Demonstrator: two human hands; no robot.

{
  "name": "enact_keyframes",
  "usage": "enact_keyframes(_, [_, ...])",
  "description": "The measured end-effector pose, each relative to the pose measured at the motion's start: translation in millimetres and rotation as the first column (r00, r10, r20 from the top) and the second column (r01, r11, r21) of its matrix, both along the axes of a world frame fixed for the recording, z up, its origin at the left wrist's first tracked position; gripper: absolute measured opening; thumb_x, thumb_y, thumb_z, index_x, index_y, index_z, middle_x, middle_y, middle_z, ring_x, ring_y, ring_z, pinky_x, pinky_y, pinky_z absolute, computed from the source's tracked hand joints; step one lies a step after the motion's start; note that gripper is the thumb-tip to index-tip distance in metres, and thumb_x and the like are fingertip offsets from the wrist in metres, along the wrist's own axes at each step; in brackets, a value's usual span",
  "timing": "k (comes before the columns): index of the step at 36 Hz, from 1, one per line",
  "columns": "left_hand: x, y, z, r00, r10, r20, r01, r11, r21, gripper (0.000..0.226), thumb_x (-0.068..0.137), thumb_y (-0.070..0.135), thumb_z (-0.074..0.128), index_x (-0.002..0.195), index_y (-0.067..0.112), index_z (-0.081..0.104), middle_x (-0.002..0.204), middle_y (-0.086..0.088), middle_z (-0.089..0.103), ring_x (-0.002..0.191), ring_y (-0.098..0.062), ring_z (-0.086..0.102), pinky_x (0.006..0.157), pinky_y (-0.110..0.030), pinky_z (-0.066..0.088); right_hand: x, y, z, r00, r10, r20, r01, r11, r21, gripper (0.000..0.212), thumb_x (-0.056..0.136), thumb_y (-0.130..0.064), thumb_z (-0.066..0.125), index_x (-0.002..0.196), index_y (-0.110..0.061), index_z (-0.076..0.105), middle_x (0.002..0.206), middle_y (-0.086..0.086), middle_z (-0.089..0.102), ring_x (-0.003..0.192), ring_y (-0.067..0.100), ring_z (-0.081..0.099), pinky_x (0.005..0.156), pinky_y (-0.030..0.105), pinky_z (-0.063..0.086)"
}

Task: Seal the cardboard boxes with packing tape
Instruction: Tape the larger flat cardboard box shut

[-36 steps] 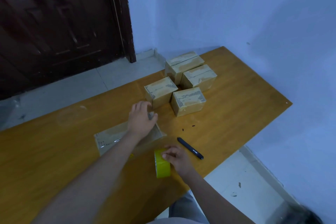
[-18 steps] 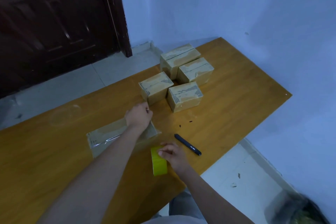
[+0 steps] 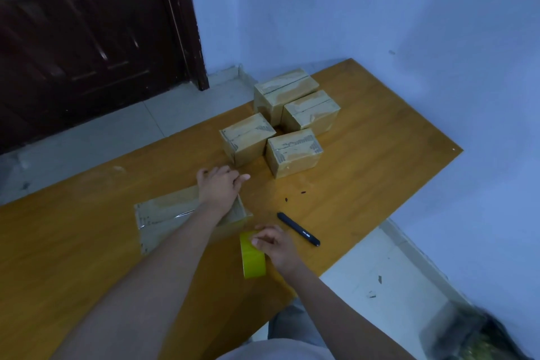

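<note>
**Box pinned flat for taping**

A left hand (image 3: 218, 187) presses the far end of a box (image 3: 172, 215) on the table (image 3: 365, 178), apparently to steady it; the right hand (image 3: 274, 245) grips the tape (image 3: 252, 257) just beside it; four boxes (image 3: 292, 126) wait beyond.

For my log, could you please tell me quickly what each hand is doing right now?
Left hand: fingers curled at the far end of the flat box; its grip cannot be told.
Right hand: holds the yellow tape roll.
</note>
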State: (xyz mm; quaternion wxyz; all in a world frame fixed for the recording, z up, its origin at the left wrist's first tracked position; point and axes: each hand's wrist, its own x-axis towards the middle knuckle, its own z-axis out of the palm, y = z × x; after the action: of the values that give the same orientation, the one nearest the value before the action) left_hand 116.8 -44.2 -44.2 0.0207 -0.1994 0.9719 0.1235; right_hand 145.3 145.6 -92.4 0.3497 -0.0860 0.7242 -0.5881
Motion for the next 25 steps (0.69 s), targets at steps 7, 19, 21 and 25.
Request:
enact_keyframes(7, [13.9, -4.2, 6.3, 0.908, -0.093, -0.409, 0.142, 0.986, 0.091, 0.047, 0.094, 0.048, 0.033, 0.116, 0.019, 0.064, 0.110, -0.001, 0.061, 0.107, -0.023, 0.051, 0.087, -0.035, 0.023, -0.1, -0.7, 4.6, 0.999, 0.020, -0.040, -0.018, 0.999, 0.051, 0.014, 0.085, -0.014, 0.067, 0.075, -0.024, 0.067, 0.117, 0.001, 0.056, 0.107, 0.019, 0.053, 0.093, 0.036, 0.043])
enact_keyframes(19, [55.6, 4.8, -3.1, 0.834, -0.526, -0.168, 0.524, 0.850, -0.060, 0.039, 0.077, 0.053, 0.056, 0.094, 0.021, 0.069, 0.109, 0.003, 0.058, 0.117, -0.014, 0.028, 0.097, -0.044, 0.036, 3.4, -0.7, 11.1, 0.997, -0.073, -0.028, 0.074, 0.997, 0.030, 0.011, 0.083, -0.009, 0.069, 0.076, -0.017, 0.067, 0.109, 0.005, 0.060, 0.100, 0.015, 0.056, 0.083, 0.023, 0.044])
enact_keyframes(21, [56.5, 6.2, -5.9, 0.838, -0.508, -0.199, 0.502, 0.861, -0.085, 0.029, 0.075, 0.044, 0.068, 0.092, 0.020, 0.070, 0.106, 0.003, 0.060, 0.116, -0.014, 0.030, 0.096, -0.044, 0.038, 4.2, 0.3, 11.1, 0.997, -0.075, -0.020, 0.076, 0.996, 0.038, 0.009, 0.083, -0.010, 0.069, 0.077, -0.015, 0.067, 0.106, 0.004, 0.060, 0.097, 0.014, 0.056, 0.079, 0.020, 0.043])
enact_keyframes(25, [58.0, 8.8, -4.5, 0.838, -0.492, -0.235, 0.479, 0.870, -0.114, 0.018, 0.073, 0.035, 0.075, 0.084, 0.021, 0.070, 0.098, 0.004, 0.063, 0.111, -0.015, 0.036, 0.091, -0.042, 0.044, 3.5, 4.2, 9.8, 0.994, -0.110, -0.016, 0.110, 0.993, 0.047, 0.003, 0.083, -0.007, 0.069, 0.084, -0.004, 0.069, 0.104, -0.001, 0.059, 0.095, 0.009, 0.056, 0.080, 0.018, 0.044])
